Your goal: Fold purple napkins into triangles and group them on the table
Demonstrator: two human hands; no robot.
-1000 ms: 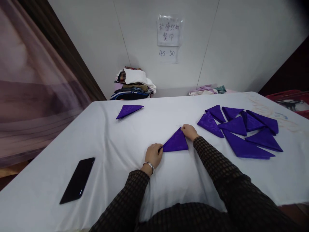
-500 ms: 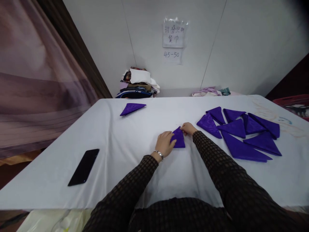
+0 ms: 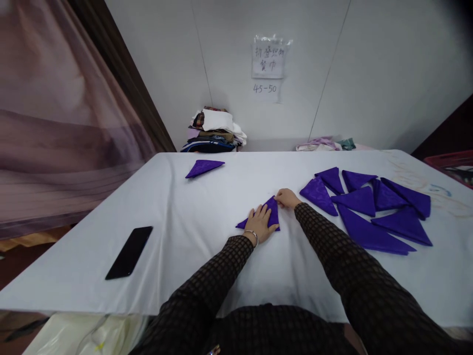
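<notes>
While left hand (image 3: pixel 261 226) touches napkin (image 3: pixel 274 215), basket (image 3: pixel 449 159) seemingly holds fabric (image 3: pixel 461 172).

One head-worn camera: looks from above the table's (image 3: pixel 199 217) near side, forward and down across it. Mid-range; left hand (image 3: pixel 261 224) and right hand (image 3: pixel 287 198) mid-frame over table, wall (image 3: pixel 229 59) behind it.

A phone (image 3: pixel 129 253) lies on the table (image 3: pixel 199 212), left of the napkins (image 3: pixel 356 201).

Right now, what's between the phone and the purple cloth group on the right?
Head view: creased white tablecloth, then the left hand spread on a purple cloth, and the right hand pinching that cloth's upper corner.
</notes>
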